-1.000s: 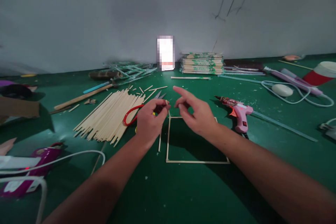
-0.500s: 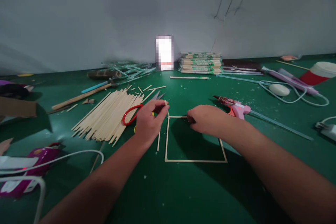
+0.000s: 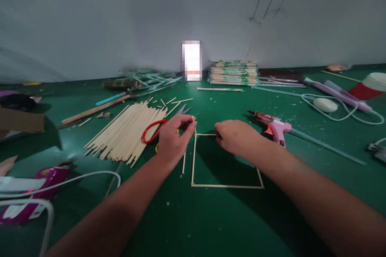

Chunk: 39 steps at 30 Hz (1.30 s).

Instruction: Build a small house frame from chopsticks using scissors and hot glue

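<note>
A square frame of thin wooden sticks [image 3: 227, 186] lies flat on the green table. My left hand [image 3: 172, 137] pinches a wooden stick [image 3: 193, 119] that stands upright at the frame's far left corner. The fingers of my right hand [image 3: 238, 137] are closed on the frame's far side and hide part of it. Beside the frame's left side lies a loose stick [image 3: 183, 164]. Red-handled scissors [image 3: 146, 131] are partly hidden behind my left hand. A pink glue gun [image 3: 278, 129] with a clear glue stick lies beyond my right forearm.
A pile of wooden sticks [image 3: 120, 134] lies left of the scissors. Wrapped chopsticks [image 3: 233, 73] are stacked at the wall. A purple device [image 3: 54, 178] with a white cable lies near left, and a red and white cup [image 3: 369, 87] stands far right.
The whole view has shifted slightly, so everything appears a little further right. Both hands keep their grips, and the frame stays in place under them.
</note>
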Each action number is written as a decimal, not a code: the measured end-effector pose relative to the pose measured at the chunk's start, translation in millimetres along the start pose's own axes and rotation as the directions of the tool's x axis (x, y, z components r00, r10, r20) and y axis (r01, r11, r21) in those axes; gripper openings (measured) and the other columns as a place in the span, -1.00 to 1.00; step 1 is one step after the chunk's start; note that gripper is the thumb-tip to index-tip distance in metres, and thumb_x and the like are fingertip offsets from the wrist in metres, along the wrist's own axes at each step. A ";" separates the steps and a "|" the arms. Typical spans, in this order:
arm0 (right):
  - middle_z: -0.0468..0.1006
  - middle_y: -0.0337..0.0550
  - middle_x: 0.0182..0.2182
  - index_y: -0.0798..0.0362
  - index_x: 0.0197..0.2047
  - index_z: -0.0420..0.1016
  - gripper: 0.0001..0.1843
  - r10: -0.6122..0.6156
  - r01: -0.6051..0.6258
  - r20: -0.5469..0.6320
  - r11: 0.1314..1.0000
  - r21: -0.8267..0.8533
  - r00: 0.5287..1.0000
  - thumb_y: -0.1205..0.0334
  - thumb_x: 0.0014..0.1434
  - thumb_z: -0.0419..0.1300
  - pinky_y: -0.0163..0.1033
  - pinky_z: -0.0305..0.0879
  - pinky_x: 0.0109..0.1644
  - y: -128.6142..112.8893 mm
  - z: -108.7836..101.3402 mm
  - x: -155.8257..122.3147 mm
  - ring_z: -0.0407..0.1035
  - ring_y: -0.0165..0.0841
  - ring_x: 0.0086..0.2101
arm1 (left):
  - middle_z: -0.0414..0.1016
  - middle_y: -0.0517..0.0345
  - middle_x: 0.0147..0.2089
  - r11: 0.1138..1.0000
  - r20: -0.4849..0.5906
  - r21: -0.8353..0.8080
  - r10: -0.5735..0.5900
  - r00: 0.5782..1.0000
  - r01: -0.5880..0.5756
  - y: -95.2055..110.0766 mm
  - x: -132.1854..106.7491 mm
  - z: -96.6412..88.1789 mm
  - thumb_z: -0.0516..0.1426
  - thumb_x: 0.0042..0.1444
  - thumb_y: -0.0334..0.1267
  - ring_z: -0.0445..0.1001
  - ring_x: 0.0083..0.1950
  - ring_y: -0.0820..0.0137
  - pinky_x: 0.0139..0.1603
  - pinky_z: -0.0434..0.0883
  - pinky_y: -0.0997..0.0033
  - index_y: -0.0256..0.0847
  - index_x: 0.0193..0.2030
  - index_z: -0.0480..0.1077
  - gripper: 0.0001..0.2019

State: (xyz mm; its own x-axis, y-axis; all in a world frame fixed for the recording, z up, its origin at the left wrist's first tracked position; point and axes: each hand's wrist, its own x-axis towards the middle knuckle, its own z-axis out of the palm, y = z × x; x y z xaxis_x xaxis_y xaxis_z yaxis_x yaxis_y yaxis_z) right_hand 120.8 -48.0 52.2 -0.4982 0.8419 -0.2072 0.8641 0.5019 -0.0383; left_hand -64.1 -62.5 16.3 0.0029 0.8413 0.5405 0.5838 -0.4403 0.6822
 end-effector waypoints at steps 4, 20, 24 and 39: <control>0.57 0.03 -0.33 0.11 -0.29 0.52 -0.77 0.001 -0.001 -0.001 1.000 0.008 1.000 0.33 0.13 0.03 -0.23 0.21 -0.39 -2.6 0.1 1.5 0.46 -0.22 -0.34 | 0.55 0.16 -0.27 1.000 0.000 0.003 0.006 1.000 -0.006 0.1 0.4 -0.1 0.16 0.11 -0.29 0.48 -0.33 0.48 -0.28 0.43 0.47 -0.19 -0.26 0.44 -0.92; 0.52 -0.24 -0.52 0.04 -0.43 0.32 -0.96 0.051 0.078 -0.128 0.557 0.827 0.990 0.33 -0.04 0.13 -0.34 0.29 -0.44 23.0 -18.2 -1.7 0.43 -0.40 -0.50 | 0.55 0.17 -0.28 1.000 0.007 0.001 0.014 1.000 -0.014 1.7 -0.1 -0.3 0.16 0.11 -0.32 0.49 -0.33 0.49 -0.29 0.44 0.47 -0.18 -0.26 0.44 -0.94; 0.46 -0.27 -0.56 0.07 -0.46 0.31 -0.90 0.231 0.167 -0.218 0.219 0.961 0.948 0.37 -0.07 0.19 -0.32 0.33 -0.41 32.4 -15.8 6.2 0.40 -0.44 -0.55 | 0.55 0.18 -0.27 1.000 0.002 -0.005 0.025 1.000 -0.025 1.1 -0.5 -0.3 0.17 0.11 -0.32 0.49 -0.31 0.51 -0.27 0.44 0.51 -0.19 -0.26 0.44 -0.94; 0.51 -0.11 -0.21 -0.02 -0.19 0.59 -0.67 -0.187 0.188 -0.018 0.980 0.068 0.982 0.40 0.09 0.05 -0.31 0.17 -0.41 11.2 -3.4 4.8 0.42 -0.34 -0.34 | 0.55 0.16 -0.27 1.000 0.008 -0.022 0.013 1.000 -0.013 2.0 -0.2 -0.6 0.16 0.11 -0.30 0.48 -0.33 0.48 -0.29 0.45 0.47 -0.18 -0.26 0.45 -0.93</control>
State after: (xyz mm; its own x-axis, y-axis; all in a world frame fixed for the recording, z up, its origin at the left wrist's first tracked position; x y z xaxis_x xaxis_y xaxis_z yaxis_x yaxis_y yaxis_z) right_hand 127.8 -37.6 54.1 -0.6525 0.7363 -0.1792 0.7577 0.6367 -0.1431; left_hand -63.3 -63.7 17.8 0.0171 0.8381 0.5452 0.5659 -0.4577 0.6858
